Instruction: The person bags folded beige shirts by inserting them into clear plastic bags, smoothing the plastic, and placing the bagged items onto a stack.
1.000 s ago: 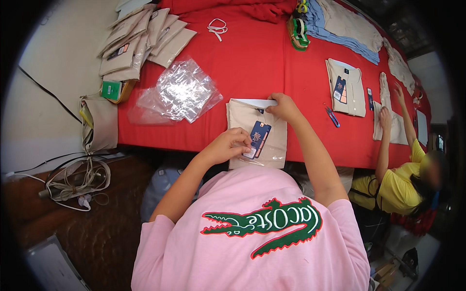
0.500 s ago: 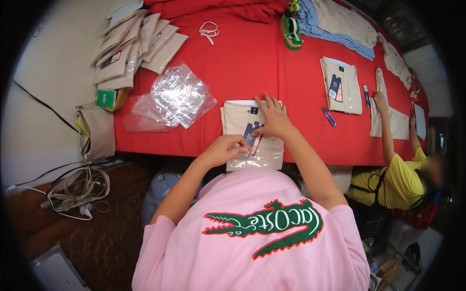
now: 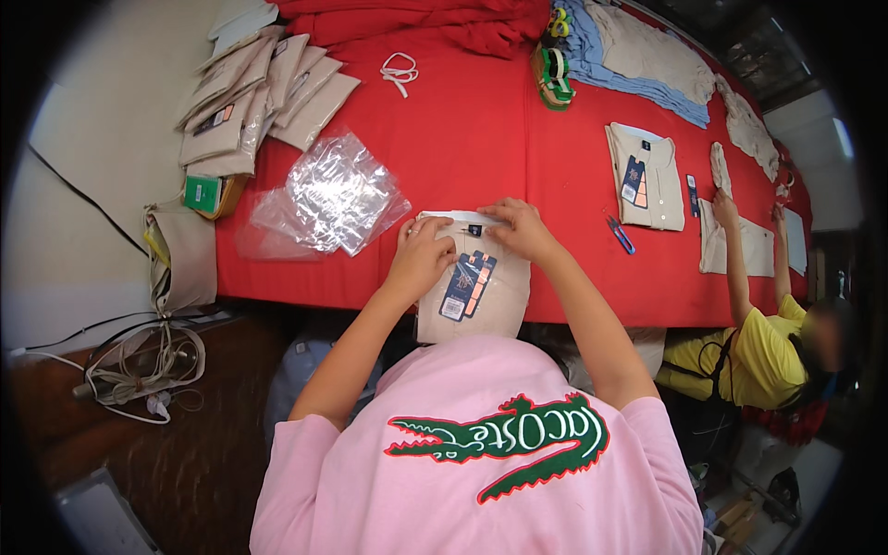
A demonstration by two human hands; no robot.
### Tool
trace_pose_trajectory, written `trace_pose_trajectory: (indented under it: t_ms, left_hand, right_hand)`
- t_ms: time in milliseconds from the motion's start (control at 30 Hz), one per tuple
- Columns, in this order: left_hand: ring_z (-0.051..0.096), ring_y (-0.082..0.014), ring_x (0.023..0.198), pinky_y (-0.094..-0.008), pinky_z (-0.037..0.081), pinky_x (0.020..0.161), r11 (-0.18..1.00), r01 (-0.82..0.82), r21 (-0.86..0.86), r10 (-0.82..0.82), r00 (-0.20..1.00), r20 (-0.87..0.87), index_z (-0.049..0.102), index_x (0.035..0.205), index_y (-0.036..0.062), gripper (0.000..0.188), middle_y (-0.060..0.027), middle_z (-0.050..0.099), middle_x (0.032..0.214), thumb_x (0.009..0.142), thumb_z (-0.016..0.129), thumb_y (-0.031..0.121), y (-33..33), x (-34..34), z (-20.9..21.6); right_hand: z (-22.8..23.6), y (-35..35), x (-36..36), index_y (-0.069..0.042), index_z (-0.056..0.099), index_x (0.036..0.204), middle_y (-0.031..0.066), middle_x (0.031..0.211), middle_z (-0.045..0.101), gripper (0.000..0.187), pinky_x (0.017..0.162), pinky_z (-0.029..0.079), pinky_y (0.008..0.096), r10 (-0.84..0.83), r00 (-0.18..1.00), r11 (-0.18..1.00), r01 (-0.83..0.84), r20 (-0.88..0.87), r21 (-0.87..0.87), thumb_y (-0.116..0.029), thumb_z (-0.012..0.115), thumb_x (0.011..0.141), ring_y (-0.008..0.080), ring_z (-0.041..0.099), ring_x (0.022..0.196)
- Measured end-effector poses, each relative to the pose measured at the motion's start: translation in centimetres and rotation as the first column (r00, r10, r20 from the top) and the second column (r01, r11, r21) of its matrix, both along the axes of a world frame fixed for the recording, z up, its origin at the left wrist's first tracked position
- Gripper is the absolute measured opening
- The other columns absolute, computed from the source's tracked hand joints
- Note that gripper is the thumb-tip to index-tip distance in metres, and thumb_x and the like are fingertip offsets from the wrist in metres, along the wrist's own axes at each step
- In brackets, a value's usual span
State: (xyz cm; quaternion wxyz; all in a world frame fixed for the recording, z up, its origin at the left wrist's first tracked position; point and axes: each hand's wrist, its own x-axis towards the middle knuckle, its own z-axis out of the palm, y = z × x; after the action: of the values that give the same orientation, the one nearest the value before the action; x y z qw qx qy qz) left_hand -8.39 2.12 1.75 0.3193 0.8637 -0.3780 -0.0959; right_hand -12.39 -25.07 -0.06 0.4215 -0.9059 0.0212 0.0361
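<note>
A folded beige shirt [image 3: 504, 287] in a clear bag lies at the near table edge, against my body. Two dark-blue hang tags [image 3: 469, 285] with orange patches rest on its front, and a small dark neck label [image 3: 474, 229] shows near the white collar edge. My left hand [image 3: 425, 254] is closed on the shirt's upper left edge, fingers curled. At the upper right edge, beside the collar, my right hand [image 3: 518, 228] pinches the shirt with bent fingers. What the fingertips grip beneath is partly hidden.
Clear plastic bags [image 3: 342, 194] lie left, below a pile of bagged beige garments [image 3: 231, 102]. Blue-handled thread snips [image 3: 620, 236] and another folded shirt [image 3: 661, 180] lie right. A green tape dispenser [image 3: 553, 79] stands farther back. A co-worker in yellow [image 3: 763, 356] handles fabric at far right.
My hands have moved from the tags to the shirt's upper corners. The tags now lie uncovered, and the shirt sits slightly closer to me.
</note>
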Motion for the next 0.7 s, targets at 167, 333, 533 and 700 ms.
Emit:
trace_pose_trajectory:
  t_ms: [167,333,533,700]
  left_hand:
    - [0.011,-0.0404,0.169,-0.0680,0.004,0.131,0.969,0.138,0.205,-0.106,0.982,-0.159,0.076,0.095,0.0146,0.018,-0.0157,0.029,0.180,0.097,0.077,0.033,1.2,2.2,-0.2]
    - [0.014,-0.0413,0.168,-0.0685,0.002,0.131,0.912,0.283,0.296,-0.225,0.950,-0.214,0.076,0.098,0.0151,0.021,-0.0177,0.029,0.179,0.097,0.077,0.036,-0.4,4.4,0.0]
    - [0.035,-0.0376,0.159,-0.0666,0.006,0.133,0.891,0.316,0.325,-0.268,0.946,-0.182,0.075,0.101,0.0133,0.021,-0.0163,0.043,0.169,0.099,0.075,0.034,-0.9,5.6,0.7]
    - [0.047,-0.0312,0.151,-0.0649,0.008,0.133,0.940,0.277,0.197,-0.238,0.950,-0.203,0.072,0.100,0.0089,0.019,-0.0126,0.055,0.157,0.101,0.073,0.028,-1.1,6.0,2.1]
  right_hand:
    - [5.5,1.5,-6.2,-0.013,0.080,0.112,0.0186,0.157,0.052,0.036,0.127,0.028,0.0569,0.006,0.999,0.996,-0.001,0.050,-0.095,-0.026,0.089,0.080,0.0408,0.037,0.154]
    - [2.6,-0.3,-10.6,-0.010,0.080,0.090,0.0166,0.169,0.044,0.027,0.130,0.024,0.0564,0.144,0.989,0.965,-0.149,-0.039,-0.217,-0.027,0.091,0.072,0.0417,0.032,0.159]
    - [3.4,-1.7,-6.8,-0.015,0.083,0.081,0.0142,0.181,0.026,0.019,0.133,0.014,0.0570,0.169,0.972,0.974,-0.190,-0.165,-0.125,-0.024,0.092,0.067,0.0411,0.013,0.168]
    - [3.3,-4.0,-3.5,-0.018,0.087,0.086,0.0161,0.182,0.023,0.025,0.132,0.021,0.0539,0.195,0.935,0.980,-0.198,-0.295,0.020,-0.022,0.095,0.063,0.0432,0.007,0.169]
